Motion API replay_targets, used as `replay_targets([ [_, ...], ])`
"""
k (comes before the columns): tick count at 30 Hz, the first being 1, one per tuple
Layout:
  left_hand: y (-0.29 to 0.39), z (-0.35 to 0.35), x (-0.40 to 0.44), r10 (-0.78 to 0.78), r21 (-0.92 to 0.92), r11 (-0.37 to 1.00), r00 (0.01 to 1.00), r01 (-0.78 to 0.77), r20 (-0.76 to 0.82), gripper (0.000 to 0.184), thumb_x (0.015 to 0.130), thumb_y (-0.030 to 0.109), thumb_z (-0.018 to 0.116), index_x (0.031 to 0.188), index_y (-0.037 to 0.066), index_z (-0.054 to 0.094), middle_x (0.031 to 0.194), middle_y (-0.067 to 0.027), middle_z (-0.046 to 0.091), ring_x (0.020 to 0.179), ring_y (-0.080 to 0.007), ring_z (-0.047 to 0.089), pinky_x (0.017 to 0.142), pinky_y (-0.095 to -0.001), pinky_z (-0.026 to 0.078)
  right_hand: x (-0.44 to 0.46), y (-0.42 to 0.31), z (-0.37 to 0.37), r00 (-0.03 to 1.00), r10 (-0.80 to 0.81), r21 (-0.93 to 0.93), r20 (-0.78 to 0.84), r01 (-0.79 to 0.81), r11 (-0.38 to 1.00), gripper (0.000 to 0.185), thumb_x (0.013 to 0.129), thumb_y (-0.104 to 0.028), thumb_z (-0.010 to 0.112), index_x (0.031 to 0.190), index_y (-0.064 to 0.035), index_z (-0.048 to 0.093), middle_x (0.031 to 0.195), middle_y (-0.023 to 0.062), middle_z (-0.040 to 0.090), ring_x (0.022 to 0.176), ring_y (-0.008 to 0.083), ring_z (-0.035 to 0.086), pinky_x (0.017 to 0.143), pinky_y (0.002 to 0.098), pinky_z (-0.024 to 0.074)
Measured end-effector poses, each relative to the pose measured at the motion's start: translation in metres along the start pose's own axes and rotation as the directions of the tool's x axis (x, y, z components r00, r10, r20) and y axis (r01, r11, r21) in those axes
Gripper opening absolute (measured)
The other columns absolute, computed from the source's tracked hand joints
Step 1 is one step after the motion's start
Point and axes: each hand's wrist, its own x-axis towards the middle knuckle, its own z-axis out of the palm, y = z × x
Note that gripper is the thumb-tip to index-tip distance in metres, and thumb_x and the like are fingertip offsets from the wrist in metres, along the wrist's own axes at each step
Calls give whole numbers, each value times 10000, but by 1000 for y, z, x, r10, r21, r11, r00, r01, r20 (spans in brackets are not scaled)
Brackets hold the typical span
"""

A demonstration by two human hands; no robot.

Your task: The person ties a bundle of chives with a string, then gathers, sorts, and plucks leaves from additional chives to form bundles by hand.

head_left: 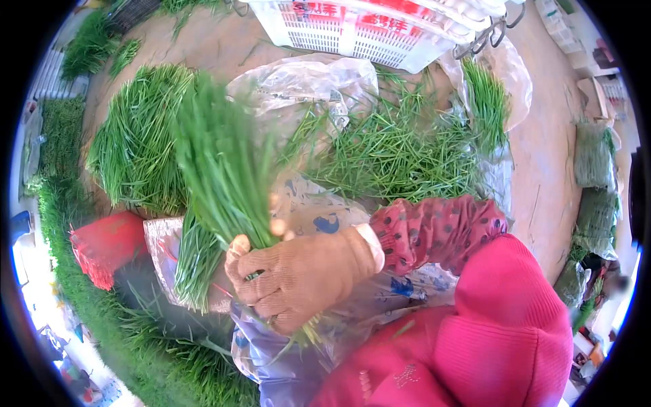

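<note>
A thick bunch of garlic chives (220,156) stands tilted in front of me, its leaf tips blurred by motion. My right hand (298,275), in a brown knit glove, curls across its lower stems. Light fingertips of what looks like my left hand (238,245) grip the bunch just above, on both sides of the stems; the rest of that hand is hidden. Stem ends poke out below the glove. More chives (196,264) lie beside the bunch at a low stand, and a large pile of chives (139,139) rests behind to the left.
Loose leaves (407,152) are strewn over the floor ahead, near a clear plastic bag (312,78). A white crate (352,34) stands at the back. Another chive bundle (485,102) sits in plastic at right. A red object (108,244) is at left, and packed bundles (595,163) line the right.
</note>
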Motion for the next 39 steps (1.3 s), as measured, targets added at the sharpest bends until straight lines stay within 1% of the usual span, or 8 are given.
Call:
replay_targets([
  [4, 32, -20, 15, 208, -33, 977, 978, -209, -32, 692, 907, 260, 576, 1468, 48, 232, 1295, -137, 499, 789, -137, 477, 685, -305, 443, -31, 62, -65, 894, 414, 452, -171, -302, 840, 240, 814, -179, 627, 1051, -144, 617, 1063, 82, 612, 1067, 342, 567, 914, 441, 471],
  [6, 62, -47, 21, 272, -93, 958, 962, -271, -6, 659, 927, 207, 568, 1470, 53, 227, 1281, -138, 504, 731, -113, 477, 648, -292, 439, -97, 88, -29, 595, 804, 549, 9, -675, 493, 232, 865, -173, 593, 1089, -143, 644, 1093, 103, 648, 1006, 326, 613, 883, 423, 486],
  [7, 88, -73, 25, 129, -156, 982, 981, -106, 142, 683, 942, 180, 540, 1490, 52, 152, 1308, -132, 484, 706, -115, 476, 632, -301, 421, -130, 100, -3, 356, 925, 532, 135, -813, 235, 238, 888, -188, 569, 1104, -134, 654, 1087, 126, 663, 960, 320, 635, 859, 408, 495],
  [9, 126, -113, 14, 15, -141, 990, 965, 23, 262, 785, 921, 111, 549, 1511, 45, 34, 1311, -90, 469, 668, -118, 451, 686, -295, 392, -186, 138, 47, 199, 917, 105, 345, -979, 172, 217, 880, -170, 523, 1027, -85, 659, 970, 156, 680, 925, 349, 649, 828, 411, 505],
  [15, 128, -161, 14, 86, -218, 976, 857, 31, 508, 1115, 859, -40, 576, 1413, 192, -363, 1108, -86, 493, 684, -214, 568, 591, -342, 396, -283, 241, 156, 83, 947, -364, 310, -910, 199, 295, 899, -155, 504, 1177, -126, 597, 1149, 120, 630, 1049, 339, 607, 897, 402, 491],
  [20, 139, -179, 19, -29, -109, 991, 914, 80, 404, 945, 897, 49, 531, 1431, 176, -238, 1146, -101, 495, 689, -243, 581, 638, -386, 404, -296, 270, 176, 166, 920, -643, 354, -672, 369, 373, 931, -156, 473, 1300, -179, 520, 1416, 58, 447, 1183, 306, 531, 987, 387, 440],
  [34, 142, -143, 8, -265, 69, 964, 901, 257, 344, 585, 1002, 300, 403, 1482, 131, 114, 1255, -144, 499, 703, -323, 618, 767, -510, 427, -398, 54, 108, -470, 845, -711, 256, -683, -165, 456, 907, -142, 465, 1363, -155, 466, 1229, 194, 602, 1098, 344, 611, 936, 440, 480],
  [39, 133, -93, -1, -255, 78, 967, 925, 242, 281, 289, 989, 206, 470, 1185, 13, 381, 1088, -119, 573, 619, -289, 615, 622, -428, 423, -423, 20, 34, -707, 624, -820, 333, -544, -178, 388, 884, -140, 492, 1264, -124, 567, 1190, 193, 625, 1082, 350, 621, 938, 438, 485],
])
